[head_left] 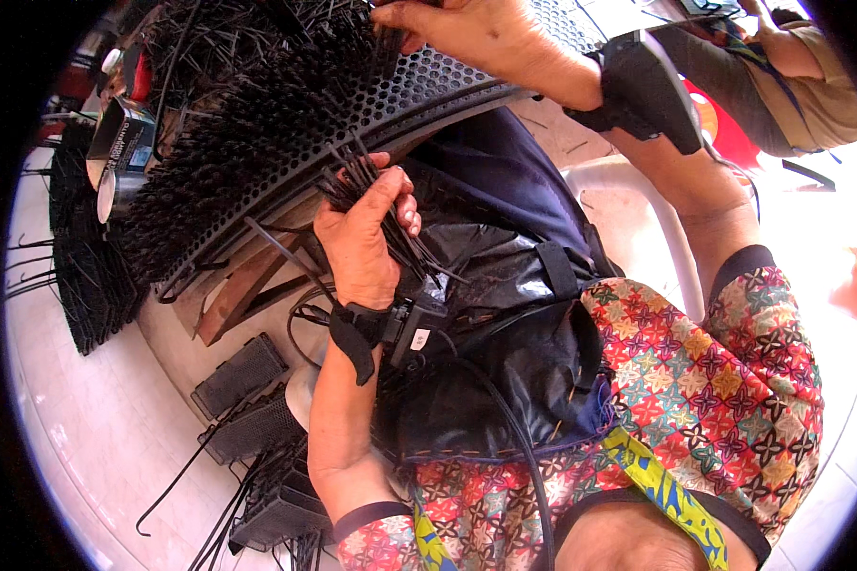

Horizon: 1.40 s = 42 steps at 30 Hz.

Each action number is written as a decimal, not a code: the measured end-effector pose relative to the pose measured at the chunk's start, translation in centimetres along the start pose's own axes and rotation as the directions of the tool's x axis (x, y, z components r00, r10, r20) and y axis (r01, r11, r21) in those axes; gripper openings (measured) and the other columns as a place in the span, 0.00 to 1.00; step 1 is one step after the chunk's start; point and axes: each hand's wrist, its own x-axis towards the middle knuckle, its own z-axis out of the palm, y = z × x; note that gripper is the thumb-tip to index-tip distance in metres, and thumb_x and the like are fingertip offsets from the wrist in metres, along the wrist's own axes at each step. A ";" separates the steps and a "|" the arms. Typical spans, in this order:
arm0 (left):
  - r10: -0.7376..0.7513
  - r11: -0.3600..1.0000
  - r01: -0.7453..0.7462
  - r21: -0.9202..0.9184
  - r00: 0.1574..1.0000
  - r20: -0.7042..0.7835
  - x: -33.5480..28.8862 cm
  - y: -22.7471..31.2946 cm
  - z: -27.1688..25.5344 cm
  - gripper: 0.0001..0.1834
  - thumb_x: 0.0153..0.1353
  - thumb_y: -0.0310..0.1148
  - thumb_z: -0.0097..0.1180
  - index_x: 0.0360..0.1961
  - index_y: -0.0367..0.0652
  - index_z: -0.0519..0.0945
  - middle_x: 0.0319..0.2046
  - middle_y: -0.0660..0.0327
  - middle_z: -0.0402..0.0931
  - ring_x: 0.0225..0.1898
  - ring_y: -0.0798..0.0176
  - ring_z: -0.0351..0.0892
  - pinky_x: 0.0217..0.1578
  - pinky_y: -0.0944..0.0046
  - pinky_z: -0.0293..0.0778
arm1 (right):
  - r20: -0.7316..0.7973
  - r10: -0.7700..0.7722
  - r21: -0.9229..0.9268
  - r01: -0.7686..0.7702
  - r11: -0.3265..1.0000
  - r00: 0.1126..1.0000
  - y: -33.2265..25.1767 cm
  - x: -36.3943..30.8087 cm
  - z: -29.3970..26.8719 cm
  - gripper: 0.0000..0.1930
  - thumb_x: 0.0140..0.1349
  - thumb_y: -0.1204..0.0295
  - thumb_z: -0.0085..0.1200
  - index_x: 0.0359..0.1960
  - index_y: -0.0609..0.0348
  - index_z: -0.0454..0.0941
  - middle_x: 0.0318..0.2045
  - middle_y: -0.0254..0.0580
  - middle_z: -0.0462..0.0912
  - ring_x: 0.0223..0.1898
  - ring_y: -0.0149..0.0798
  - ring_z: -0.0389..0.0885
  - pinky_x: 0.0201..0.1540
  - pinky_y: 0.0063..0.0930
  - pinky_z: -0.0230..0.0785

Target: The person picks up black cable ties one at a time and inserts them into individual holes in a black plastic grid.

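Note:
My left hand (367, 228) is closed around a bundle of thin black strips (357, 176), which stick out above and below the fingers. At the top of the view, my right hand (481, 36) bends over a black perforated board (467, 76). Its fingers are drawn together at some dark strips by the frame's upper edge; the fingertips are partly cut off, so I cannot make out what they grip. Dense rows of black strips (210, 181) stand in the board's holes, left of my hands. Each wrist wears a black strapped device.
Loose black strips (257, 43) lie heaped at the far left, near a small dark box (119, 138) and a metal can (119, 193). Black perforated blocks (243, 376) with long wires sit on the floor. A white plastic chair (642, 186) and another person's arm (790, 52) are at right.

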 end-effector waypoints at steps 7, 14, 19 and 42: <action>0.119 0.993 -0.119 0.001 0.992 -0.034 0.6 1.3 -0.2 0.09 0.50 0.24 0.53 0.34 0.36 0.72 0.28 0.57 0.73 0.16 0.71 0.63 0.15 0.71 0.62 | 0.193 0.452 0.207 -0.487 0.849 0.871 -1.1 -0.4 -1.0 0.02 0.50 0.80 0.49 0.23 0.66 0.72 0.15 0.37 0.74 0.13 0.28 0.72 0.15 0.18 0.65; 0.110 0.994 -0.110 -0.009 0.993 -0.050 0.8 1.0 0.8 0.11 0.47 0.20 0.55 0.33 0.37 0.70 0.23 0.59 0.73 0.14 0.71 0.65 0.13 0.71 0.62 | 0.173 0.540 0.403 -0.560 0.724 0.824 -1.3 -2.1 0.2 0.06 0.49 0.79 0.52 0.27 0.70 0.72 0.20 0.48 0.76 0.16 0.38 0.76 0.19 0.26 0.73; 0.148 0.988 -0.143 0.051 0.983 -0.112 1.0 1.1 0.3 0.12 0.46 0.19 0.55 0.33 0.37 0.70 0.21 0.60 0.71 0.14 0.71 0.65 0.13 0.73 0.62 | 0.244 0.554 0.407 -0.602 0.686 0.796 -2.0 -2.9 0.2 0.07 0.50 0.79 0.52 0.30 0.71 0.72 0.22 0.50 0.77 0.19 0.38 0.78 0.22 0.26 0.75; 0.073 0.997 -0.071 0.025 0.995 -0.072 0.9 0.6 -0.1 0.11 0.48 0.22 0.54 0.34 0.37 0.69 0.24 0.56 0.73 0.14 0.71 0.66 0.13 0.72 0.63 | 0.008 0.094 0.441 -0.088 0.893 0.995 2.4 -0.4 -1.3 0.02 0.54 0.79 0.47 0.29 0.65 0.71 0.19 0.33 0.74 0.21 0.23 0.72 0.23 0.15 0.66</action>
